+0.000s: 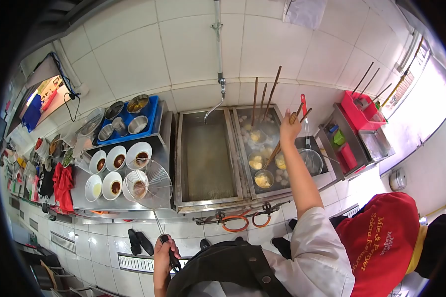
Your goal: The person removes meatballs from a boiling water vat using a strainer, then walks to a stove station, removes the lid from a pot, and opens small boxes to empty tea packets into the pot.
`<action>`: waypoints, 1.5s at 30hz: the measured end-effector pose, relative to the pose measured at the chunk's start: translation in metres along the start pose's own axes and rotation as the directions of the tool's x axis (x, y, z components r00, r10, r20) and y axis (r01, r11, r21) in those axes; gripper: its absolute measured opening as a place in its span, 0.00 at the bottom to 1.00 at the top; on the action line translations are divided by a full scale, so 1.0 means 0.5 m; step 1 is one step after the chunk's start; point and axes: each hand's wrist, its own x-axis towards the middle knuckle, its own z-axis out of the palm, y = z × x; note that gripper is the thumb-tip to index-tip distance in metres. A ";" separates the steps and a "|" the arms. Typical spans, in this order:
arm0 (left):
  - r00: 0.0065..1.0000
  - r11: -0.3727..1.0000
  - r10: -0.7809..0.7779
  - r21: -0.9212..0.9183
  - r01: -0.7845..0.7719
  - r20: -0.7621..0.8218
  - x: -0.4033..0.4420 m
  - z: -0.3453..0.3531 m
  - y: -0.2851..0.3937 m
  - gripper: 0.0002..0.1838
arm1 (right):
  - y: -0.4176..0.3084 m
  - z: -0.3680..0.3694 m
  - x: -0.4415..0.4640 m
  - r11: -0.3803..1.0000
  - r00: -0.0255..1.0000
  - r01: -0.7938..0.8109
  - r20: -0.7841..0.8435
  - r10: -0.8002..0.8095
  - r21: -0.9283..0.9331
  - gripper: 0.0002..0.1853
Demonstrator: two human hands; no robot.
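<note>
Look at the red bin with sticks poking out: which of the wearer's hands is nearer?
Right. The right hand, gripping a wooden utensil, is left of the red bin; the left hand, on the strainer handle, is much farther left and lower in view.

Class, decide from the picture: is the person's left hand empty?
No, the left hand grips a wire skimmer by its black handle.

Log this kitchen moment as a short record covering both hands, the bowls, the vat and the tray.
left hand: grips wire strainer by its black handle
right hand: holds wooden sticks above the right vat
white bowls: six, several with dark liquid
right vat: yellow food in round baskets
blue tray: metal containers
</note>
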 end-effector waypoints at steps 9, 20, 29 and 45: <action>1.000 1.000 -0.012 0.002 0.012 0.016 0.003 0.012 0.003 0.03 | -0.021 -0.100 0.016 0.942 0.920 0.202 0.279 -0.277 0.267 0.18; 1.000 1.000 -0.006 -0.029 0.006 -0.006 -0.004 0.039 -0.025 0.04 | 0.237 -0.033 0.177 0.908 0.810 -0.350 0.561 0.170 0.231 0.15; 0.996 0.999 0.025 -0.029 -0.028 -0.084 -0.029 0.052 -0.056 0.03 | 0.222 0.038 0.244 0.946 0.976 -0.215 0.016 0.218 0.242 0.20; 0.995 0.999 0.039 0.017 -0.037 -0.090 -0.036 0.093 -0.061 0.03 | 0.091 -0.019 0.235 0.789 0.925 -0.371 0.270 0.268 0.489 0.22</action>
